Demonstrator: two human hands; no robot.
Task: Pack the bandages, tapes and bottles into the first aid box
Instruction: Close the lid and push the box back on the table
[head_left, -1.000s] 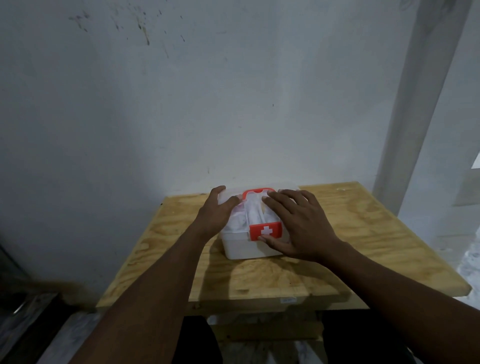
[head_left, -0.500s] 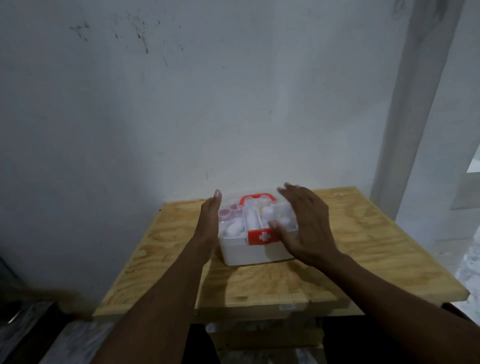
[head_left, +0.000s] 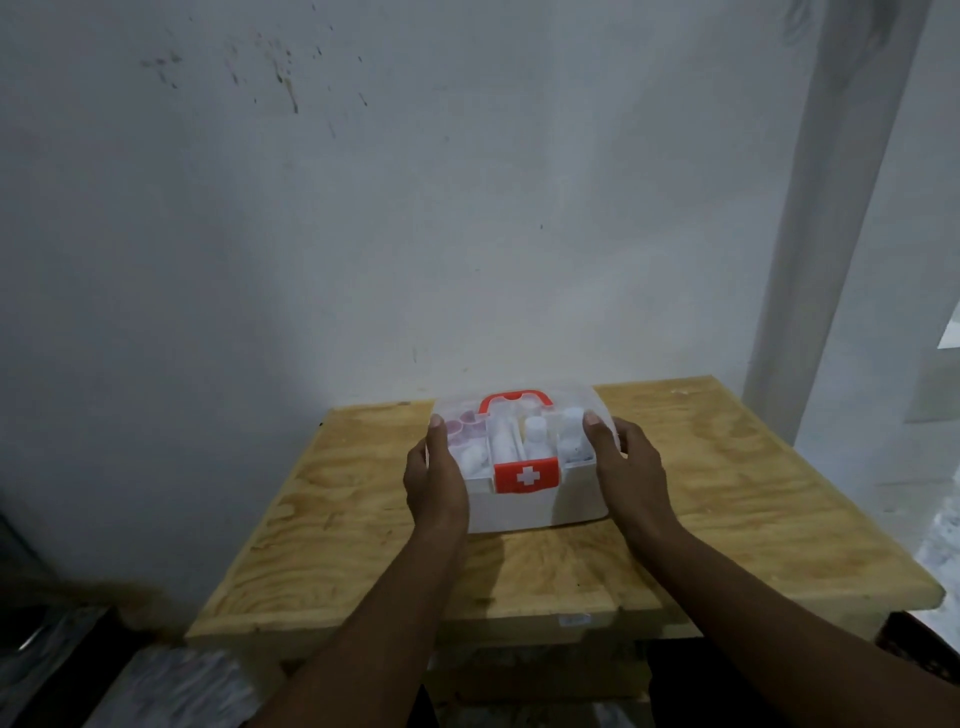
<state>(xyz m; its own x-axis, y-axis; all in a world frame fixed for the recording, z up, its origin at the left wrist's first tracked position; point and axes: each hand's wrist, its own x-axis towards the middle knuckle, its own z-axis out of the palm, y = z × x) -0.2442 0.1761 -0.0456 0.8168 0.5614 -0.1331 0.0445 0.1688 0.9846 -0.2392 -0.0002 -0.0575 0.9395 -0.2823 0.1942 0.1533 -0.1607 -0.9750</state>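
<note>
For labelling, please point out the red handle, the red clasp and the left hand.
red handle (head_left: 535, 397): head view, top bar, right part.
red clasp (head_left: 527, 475): head view, the white cross.
left hand (head_left: 434, 483): head view, back of the hand.

Both bare forearms enter from the near edge and converge toward the far centre. The left hand (head_left: 435, 483) sits back-up against the left side of the white plastic first aid box (head_left: 576, 499), its thumb extended along the top edge; its fingers are hidden behind the hand. The right hand (head_left: 631, 467) mirrors it on the right side, thumb forward on the top edge, fingers bent down over the side. Both wrists are straight and level with each other. The box is clasped between the palms.
</note>
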